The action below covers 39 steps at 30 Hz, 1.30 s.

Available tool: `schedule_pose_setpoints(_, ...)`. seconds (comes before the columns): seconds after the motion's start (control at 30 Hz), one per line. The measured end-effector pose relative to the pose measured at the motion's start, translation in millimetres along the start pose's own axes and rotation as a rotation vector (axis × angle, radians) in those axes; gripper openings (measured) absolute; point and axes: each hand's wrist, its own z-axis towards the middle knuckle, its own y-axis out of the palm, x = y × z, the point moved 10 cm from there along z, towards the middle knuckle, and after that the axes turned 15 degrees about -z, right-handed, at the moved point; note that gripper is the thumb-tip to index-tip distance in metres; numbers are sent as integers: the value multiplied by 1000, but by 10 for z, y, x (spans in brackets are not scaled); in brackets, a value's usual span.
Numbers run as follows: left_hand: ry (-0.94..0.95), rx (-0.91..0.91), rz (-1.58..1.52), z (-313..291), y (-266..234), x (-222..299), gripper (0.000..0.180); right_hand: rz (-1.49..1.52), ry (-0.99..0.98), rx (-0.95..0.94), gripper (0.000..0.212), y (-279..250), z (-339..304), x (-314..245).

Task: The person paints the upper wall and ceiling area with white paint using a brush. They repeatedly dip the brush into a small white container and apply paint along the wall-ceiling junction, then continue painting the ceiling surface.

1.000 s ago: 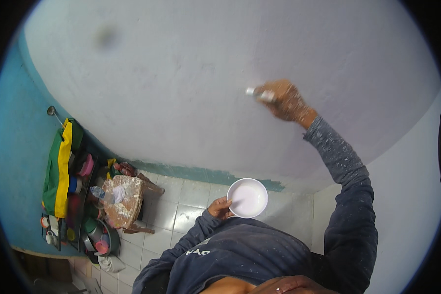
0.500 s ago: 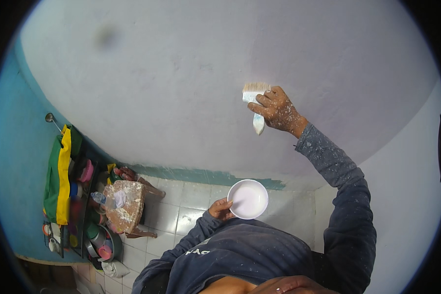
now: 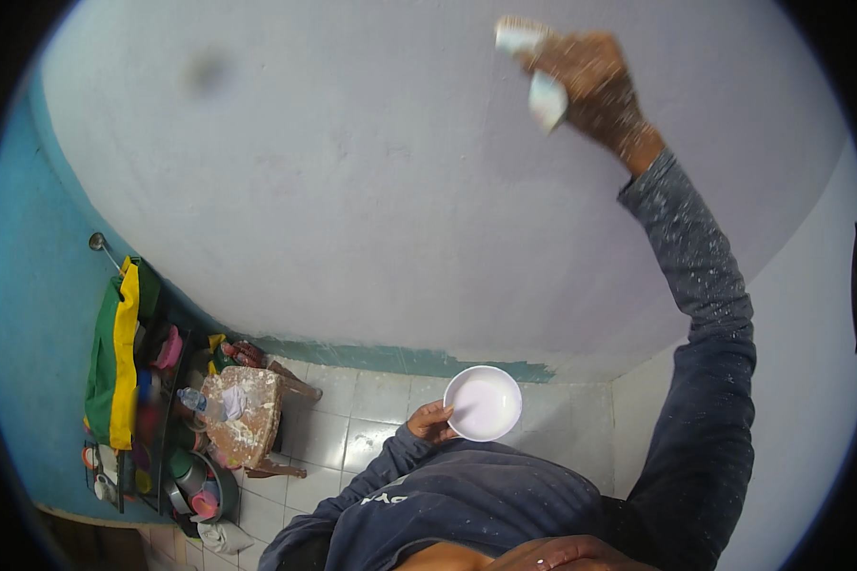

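Note:
High up against the pale lilac wall point(image 3: 333, 190), my right hand point(image 3: 590, 81) is wrapped round a wide paintbrush point(image 3: 546, 98). The brush has a white, paint-smeared handle and light bristles that point up; motion smears it a little. White paint spots cover this hand and its sleeve. Low in front of my body, my left hand point(image 3: 432, 422) grips the left rim of a round white bowl point(image 3: 484, 403), thumb over the edge. Pale liquid, likely paint, lies in the bowl. The wall looks more lilac on the right than on the left.
A paint-spattered wooden stool point(image 3: 243, 414) stands at the left, bearing a plastic bottle point(image 3: 192, 400) and a cloth. Beside it are a rack with a green and yellow cover point(image 3: 114, 352) and a tub point(image 3: 221, 490) of kitchenware. A ladle point(image 3: 97, 242) hangs on the blue wall.
My right hand has swept the paintbrush upward and slightly right along the wall, the arm stretching out. The bowl in my left hand sits slightly lower in view, as does the background.

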Motion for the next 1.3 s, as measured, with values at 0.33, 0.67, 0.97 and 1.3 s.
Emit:
schedule_pose_setpoints(0.33, 26, 35, 29, -8, 21, 30, 51, 683, -61, -308, 17, 189, -154, -494)
schedule_pose_setpoints(0.67, 42, 8, 14, 21, 7, -97, 52, 17, -41, -53, 35, 19, 102, 203)
schedule_pose_setpoints(0.97, 22, 23, 3, -39, 29, -63, 53, 562, -35, -537, 21, 60, -784, -1063)
schedule_pose_setpoints(1.3, 26, -8, -12, -73, -52, -103, 52, 224, 85, -81, 33, -89, -608, 17)
